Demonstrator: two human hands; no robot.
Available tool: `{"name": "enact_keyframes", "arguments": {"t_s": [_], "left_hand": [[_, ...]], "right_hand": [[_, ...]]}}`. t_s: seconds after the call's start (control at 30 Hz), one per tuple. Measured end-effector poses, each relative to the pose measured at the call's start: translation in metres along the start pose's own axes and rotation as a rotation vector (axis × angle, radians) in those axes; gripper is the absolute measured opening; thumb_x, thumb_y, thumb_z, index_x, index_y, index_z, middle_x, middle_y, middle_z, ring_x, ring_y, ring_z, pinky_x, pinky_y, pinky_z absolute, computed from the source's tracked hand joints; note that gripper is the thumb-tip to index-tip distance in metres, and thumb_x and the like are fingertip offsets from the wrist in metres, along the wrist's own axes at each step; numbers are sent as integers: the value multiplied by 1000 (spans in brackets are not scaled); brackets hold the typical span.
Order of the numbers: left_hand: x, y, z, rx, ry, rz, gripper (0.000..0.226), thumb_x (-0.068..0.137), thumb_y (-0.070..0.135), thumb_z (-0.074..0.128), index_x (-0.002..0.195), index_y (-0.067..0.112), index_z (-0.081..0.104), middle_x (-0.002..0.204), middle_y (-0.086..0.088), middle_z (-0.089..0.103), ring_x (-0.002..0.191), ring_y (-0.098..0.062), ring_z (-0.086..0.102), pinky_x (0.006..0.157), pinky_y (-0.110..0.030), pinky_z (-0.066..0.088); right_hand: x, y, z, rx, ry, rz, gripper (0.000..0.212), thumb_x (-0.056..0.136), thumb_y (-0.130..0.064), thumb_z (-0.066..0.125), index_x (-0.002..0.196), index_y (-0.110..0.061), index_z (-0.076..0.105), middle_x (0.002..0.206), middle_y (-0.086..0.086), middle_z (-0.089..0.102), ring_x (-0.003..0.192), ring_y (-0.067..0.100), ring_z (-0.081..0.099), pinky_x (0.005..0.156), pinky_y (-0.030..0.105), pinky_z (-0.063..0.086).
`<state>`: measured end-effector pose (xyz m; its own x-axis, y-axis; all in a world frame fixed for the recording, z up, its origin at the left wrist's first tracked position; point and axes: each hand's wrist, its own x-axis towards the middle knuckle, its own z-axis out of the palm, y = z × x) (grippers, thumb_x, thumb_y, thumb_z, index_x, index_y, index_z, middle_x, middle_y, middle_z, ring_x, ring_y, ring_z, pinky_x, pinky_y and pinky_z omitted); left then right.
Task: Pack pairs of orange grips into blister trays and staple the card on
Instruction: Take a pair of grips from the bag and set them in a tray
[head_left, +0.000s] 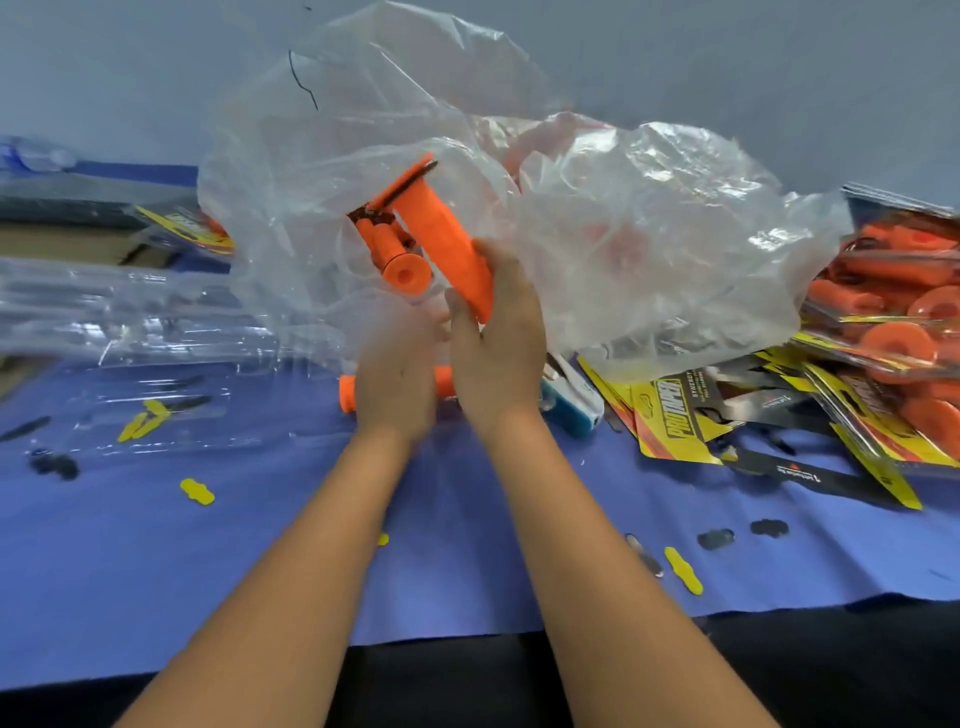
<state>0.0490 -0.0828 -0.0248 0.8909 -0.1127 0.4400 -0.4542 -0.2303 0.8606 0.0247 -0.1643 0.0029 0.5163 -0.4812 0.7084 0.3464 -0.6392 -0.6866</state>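
We've got the blue bench (467, 571) spread below, the big clear plastic bag (597, 234) billowing over it, finished packs (893, 312) stacked right. Our right hand (498, 353) has its grip clamped on an orange grip (457, 260) at the bag's mouth; our left hand (397, 374) sits beside it, fingers hidden — can't tell. Risk: the bag snags and spills loose grips.

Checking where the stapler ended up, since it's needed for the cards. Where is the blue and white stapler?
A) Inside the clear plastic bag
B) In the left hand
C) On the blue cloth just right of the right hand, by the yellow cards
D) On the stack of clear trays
C: the stapler lies on the blue cloth beside the right hand, against the yellow cards.
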Motion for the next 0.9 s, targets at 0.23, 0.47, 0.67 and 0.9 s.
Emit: {"name": "enact_keyframes", "arguments": {"t_s": [0.23, 0.47, 0.67, 0.9], "left_hand": [[-7, 2, -8, -189, 171, -37, 21, 86, 48, 46, 88, 37, 64, 83, 23, 68, 84, 7, 61, 82, -23, 45], [-7, 9, -19, -74, 138, -21, 29, 76, 58, 55, 81, 31, 64, 74, 11, 65, 71, 1, 58, 68, -23, 43], [3, 4, -33, -66, 305, 42, 60, 86, 22, 72, 139, 14, 46, 128, 2, 55, 109, -2, 55, 91, -13, 44], [16, 0, -54, -34, 249, -64, 15, 91, 20, 66, 105, 18, 72, 95, 1, 72, 90, -13, 67, 84, -26, 53]], "right_hand": [[-17, 21, 2, -69, -236, -77, 43, 74, 13, 55, 113, -3, 59, 114, 12, 57, 104, 27, 54, 87, 24, 40], [-24, 19, 1, -50, -179, -43, 36, 77, 9, 55, 111, -3, 58, 112, 13, 54, 102, 21, 49, 84, 6, 31], [-21, 21, 1, -154, -132, -65, 35, 83, 6, 62, 116, -7, 64, 119, 16, 54, 110, 34, 55, 78, 32, 45], [-21, 17, 0, -208, -193, -119, 44, 85, 6, 60, 125, -12, 63, 130, 12, 54, 116, 31, 54, 79, 39, 50]]}}
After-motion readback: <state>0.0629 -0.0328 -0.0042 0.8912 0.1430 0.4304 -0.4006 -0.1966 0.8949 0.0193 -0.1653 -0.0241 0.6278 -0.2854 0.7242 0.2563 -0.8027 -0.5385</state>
